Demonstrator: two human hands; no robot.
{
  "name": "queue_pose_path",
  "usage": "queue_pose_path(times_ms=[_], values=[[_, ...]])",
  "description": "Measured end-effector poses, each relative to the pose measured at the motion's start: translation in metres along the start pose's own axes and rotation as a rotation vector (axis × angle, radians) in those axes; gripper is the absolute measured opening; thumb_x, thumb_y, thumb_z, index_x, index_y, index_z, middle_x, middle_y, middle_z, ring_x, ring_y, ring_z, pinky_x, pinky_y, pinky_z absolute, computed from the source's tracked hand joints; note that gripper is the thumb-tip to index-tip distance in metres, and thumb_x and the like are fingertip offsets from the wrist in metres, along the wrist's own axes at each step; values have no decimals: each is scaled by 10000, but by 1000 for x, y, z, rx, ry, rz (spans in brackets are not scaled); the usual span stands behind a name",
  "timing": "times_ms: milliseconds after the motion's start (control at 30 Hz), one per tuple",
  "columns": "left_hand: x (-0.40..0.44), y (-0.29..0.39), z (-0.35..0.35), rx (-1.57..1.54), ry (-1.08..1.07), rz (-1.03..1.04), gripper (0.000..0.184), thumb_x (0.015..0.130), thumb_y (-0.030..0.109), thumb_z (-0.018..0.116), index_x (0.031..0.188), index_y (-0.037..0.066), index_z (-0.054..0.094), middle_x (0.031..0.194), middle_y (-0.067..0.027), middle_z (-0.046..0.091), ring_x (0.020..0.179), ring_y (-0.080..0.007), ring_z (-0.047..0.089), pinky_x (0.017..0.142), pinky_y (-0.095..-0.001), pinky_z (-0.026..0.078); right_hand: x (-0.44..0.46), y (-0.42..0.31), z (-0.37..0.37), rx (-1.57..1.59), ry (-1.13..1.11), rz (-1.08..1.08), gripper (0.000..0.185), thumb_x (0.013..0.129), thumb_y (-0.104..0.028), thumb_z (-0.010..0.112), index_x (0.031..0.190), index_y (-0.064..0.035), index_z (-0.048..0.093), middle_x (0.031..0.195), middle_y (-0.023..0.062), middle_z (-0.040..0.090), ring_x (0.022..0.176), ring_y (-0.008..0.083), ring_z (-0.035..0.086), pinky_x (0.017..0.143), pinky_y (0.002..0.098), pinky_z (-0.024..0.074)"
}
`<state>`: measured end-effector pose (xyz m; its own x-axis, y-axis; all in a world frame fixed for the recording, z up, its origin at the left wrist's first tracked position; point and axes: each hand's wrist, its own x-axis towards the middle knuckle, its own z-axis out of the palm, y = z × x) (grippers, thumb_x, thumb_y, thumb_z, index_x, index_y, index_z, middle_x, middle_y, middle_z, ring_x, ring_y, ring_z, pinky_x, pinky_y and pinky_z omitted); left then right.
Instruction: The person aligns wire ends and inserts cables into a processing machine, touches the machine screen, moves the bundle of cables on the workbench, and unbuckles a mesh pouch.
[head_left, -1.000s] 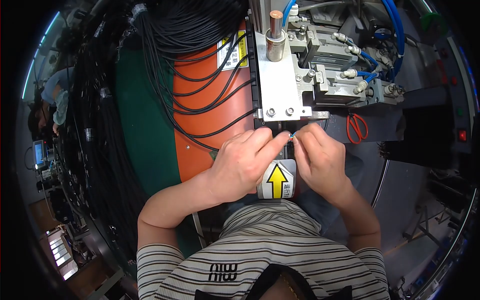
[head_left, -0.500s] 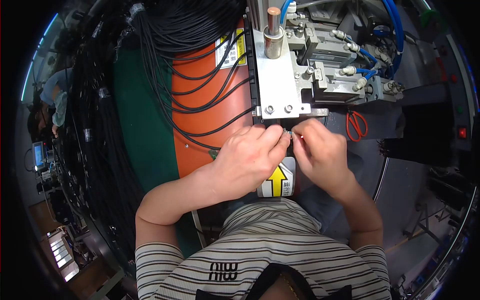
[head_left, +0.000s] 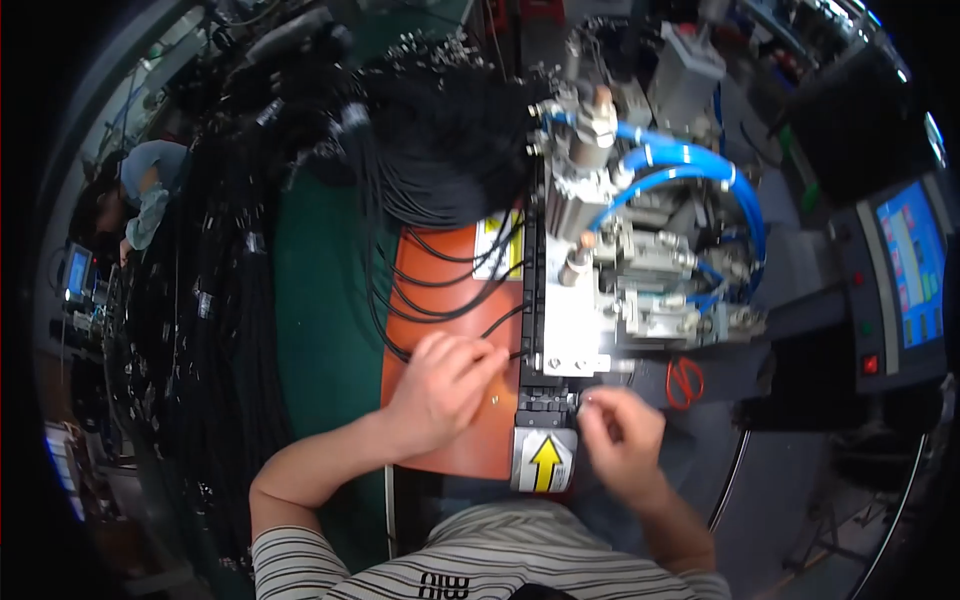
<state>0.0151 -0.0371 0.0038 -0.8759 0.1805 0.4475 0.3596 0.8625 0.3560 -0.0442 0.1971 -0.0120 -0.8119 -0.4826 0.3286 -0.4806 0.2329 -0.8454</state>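
Observation:
My left hand is over the orange surface, its fingers bent and reaching towards the black rail. One black cable passes under its fingers. Blur hides whether the fingertips grip it. My right hand is at the right side of the black track, with thumb and index finger pinched together. A small pale bit shows by those fingertips, too blurred to name. Several black cables run in loops to the rail beside the metal plate.
Below the track is a yellow arrow label. Pneumatic cylinders with blue hoses stand at the upper right. Red-handled scissors lie right of the plate. A screen stands far right. Cable bundles fill the back. Another person is at far left.
My hands were together at the track; now the left has moved away leftwards over the orange surface, while the right stays by the track. The camera view has shifted, showing more of the machine.

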Motion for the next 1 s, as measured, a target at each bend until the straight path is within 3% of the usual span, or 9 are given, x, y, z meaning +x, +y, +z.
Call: queue_pose_path(times_ms=[133, 233, 300, 433, 600, 733, 833, 900, 1000], values=[[86, -75, -29, -107, 257, -137, 251, 892, -4, 523, 1117, 2, 635, 1102, -173, 645, 979, -332, 633, 827, -407, 485, 1, -26, 26, 104, -162, -166, 145, 794, -10, 720, 925, -1, 658, 681, 76, 603, 488, 134, 553, 447, 245, 423], [147, -141, -4, -179, 134, -185, 277, 910, 75, 521, 1167, 14, 606, 1184, -171, 623, 1095, -320, 601, 895, -426, 461, 6, -30, 41, 73, -274, -211, 153, 795, -26, 731, 927, -4, 655, 694, 85, 619, 498, 166, 584, 452, 264, 449], [158, -164, 19, 217, -132, -119, 340, 914, 148, 519, 1228, 23, 559, 1280, -157, 574, 1200, -305, 535, 971, -475, 405, 4, -29, 41, 41, -278, -218, 160, 793, -29, 736, 928, -6, 652, 703, 89, 626, 506, 173, 591, 456, 268, 455], [157, -178, 20, 411, -187, -196, 408, 898, 176, 531, 1277, 25, 515, 1356, -156, 516, 1271, -291, 471, 1014, -526, 346, 7, -32, 41, 3, -320, -185, 155, 801, -50, 730, 930, -24, 648, 744, 90, 645, 558, 212, 624, 493, 295, 490], [161, -211, 22, 569, -203, -267, 407, 896, 156, 475, 1277, 28, 536, 1306, -135, 542, 1263, -277, 461, 995, -588, 325, 5, -37, 34, -4, -310, -145, 145, 806, -43, 713, 935, -26, 650, 780, 138, 651, 645, 303, 646, 571, 361, 511], [170, -228, 31, 693, -12, -211, 399, 884, 195, 549, 1237, 8, 547, 1201, -160, 599, 1157, -315, 547, 947, -525, 409, 4, -31, 32, -17, -290, -173, 149, 799, -44, 721, 930, -35, 650, 766, 136, 644, 627, 297, 637, 552, 362, 501], [199, -203, 16, 97, 64, -95, 386, 894, 250, 567, 1170, -19, 587, 1092, -166, 648, 1031, -351, 611, 884, -472, 472, 6, -34, 35, -35, -312, -202, 148, 797, -48, 723, 927, -40, 652, 761, 133, 642, 623, 296, 635, 545, 360, 499], [236, -205, 30, -35, -221, -294, 417, 927, 331, 560, 1125, -32, 614, 1072, -189, 662, 951, -381, 637, 828, -435, 506, 7, -32, 37, -53, -337, -204, 148, 797, -49, 724, 925, -42, 652, 758, 131, 642, 621, 295, 634, 542, 358, 498], [275, -199, 46, 135, -428, -410, 517, 922, 459, 563, 1144, -4, 623, 1135, -199, 651, 1033, -368, 619, 878, -443, 482, 4, -26, 37, -42, -324, -228, 155, 796, -55, 726, 930, -48, 650, 751, 126, 639, 615, 292, 634, 532, 356, 497]])
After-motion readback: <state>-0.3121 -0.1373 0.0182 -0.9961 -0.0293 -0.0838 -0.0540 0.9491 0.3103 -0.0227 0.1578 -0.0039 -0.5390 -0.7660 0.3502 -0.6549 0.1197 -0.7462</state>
